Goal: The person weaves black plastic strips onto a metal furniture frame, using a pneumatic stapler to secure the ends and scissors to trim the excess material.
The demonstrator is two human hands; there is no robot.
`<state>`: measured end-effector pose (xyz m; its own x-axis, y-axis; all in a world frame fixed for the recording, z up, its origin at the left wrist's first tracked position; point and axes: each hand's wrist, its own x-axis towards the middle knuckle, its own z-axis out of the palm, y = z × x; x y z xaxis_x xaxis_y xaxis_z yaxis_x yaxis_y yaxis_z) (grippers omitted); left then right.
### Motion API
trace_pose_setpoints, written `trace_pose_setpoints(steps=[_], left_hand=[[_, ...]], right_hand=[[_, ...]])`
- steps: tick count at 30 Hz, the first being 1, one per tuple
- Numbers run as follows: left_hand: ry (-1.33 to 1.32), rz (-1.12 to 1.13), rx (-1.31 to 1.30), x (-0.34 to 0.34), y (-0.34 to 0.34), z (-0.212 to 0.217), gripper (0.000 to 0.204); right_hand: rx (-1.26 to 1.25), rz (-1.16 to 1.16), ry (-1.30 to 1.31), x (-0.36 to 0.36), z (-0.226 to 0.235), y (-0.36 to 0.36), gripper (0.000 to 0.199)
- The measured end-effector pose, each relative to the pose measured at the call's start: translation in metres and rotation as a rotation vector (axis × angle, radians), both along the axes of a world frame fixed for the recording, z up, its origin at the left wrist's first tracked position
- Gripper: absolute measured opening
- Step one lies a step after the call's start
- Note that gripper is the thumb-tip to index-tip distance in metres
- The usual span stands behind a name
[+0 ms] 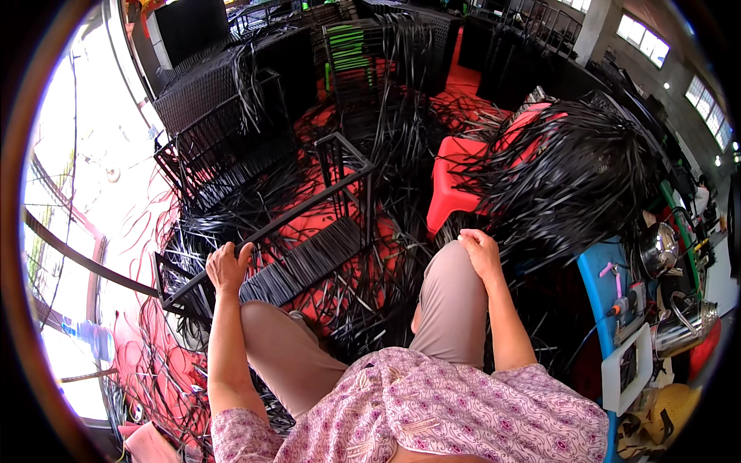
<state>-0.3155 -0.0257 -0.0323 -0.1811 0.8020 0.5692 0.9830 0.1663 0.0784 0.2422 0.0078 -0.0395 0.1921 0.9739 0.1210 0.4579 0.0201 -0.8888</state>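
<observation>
A black metal frame (pixel 305 208) stands low in front of me, tilted across my view, with black woven strips (pixel 305 266) filling its lower panel. Over its long near bar lies my left hand (pixel 226 268), the fingers bent across the bar and the thumb apart. My right hand (pixel 482 253) rests on my right knee, fingers loosely bent, with nothing visible in it. Just beyond that knee is a red plastic stool (pixel 451 181). A big heap of loose black strips (pixel 583 166) hangs over the stool and hides much of it.
Loose black strips cover much of the red floor (pixel 158 347). Other black frames (pixel 224 158) and woven black panels stand behind. At the right, a blue table (pixel 593 274) carries a metal pot (pixel 685 328), a white rectangular frame (pixel 627 370) and small tools. Bright light enters from the left.
</observation>
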Motion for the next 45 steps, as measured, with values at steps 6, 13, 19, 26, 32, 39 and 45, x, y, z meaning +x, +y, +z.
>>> trace_pose_setpoints(steps=[6,13,19,26,32,39,45], left_hand=[[-0.025,-0.001,-0.045,0.002,-0.002,0.003,0.054],[-0.006,0.007,-0.026,0.003,-0.003,0.002,0.055],[0.000,0.007,-0.008,0.003,-0.006,0.001,0.054],[-0.024,0.015,-0.028,0.001,-0.007,0.001,0.056],[-0.030,0.002,-0.017,-0.001,-0.008,-0.002,0.056],[-0.064,0.005,-0.057,0.002,-0.010,0.004,0.055],[-0.154,0.029,-0.320,-0.006,0.001,0.018,0.061]], right_hand=[[-0.015,-0.006,-0.034,0.004,0.001,-0.002,0.033],[-0.016,-0.012,-0.026,0.010,-0.010,0.002,0.035],[-0.020,-0.010,0.013,0.011,-0.007,0.000,0.036],[-0.062,-0.002,-0.001,0.009,0.003,-0.004,0.036],[-0.047,-0.011,-0.005,0.011,-0.003,-0.004,0.036],[0.008,-0.024,-0.043,0.008,-0.004,-0.004,0.034],[0.023,-0.018,-0.042,0.006,-0.005,-0.004,0.033]])
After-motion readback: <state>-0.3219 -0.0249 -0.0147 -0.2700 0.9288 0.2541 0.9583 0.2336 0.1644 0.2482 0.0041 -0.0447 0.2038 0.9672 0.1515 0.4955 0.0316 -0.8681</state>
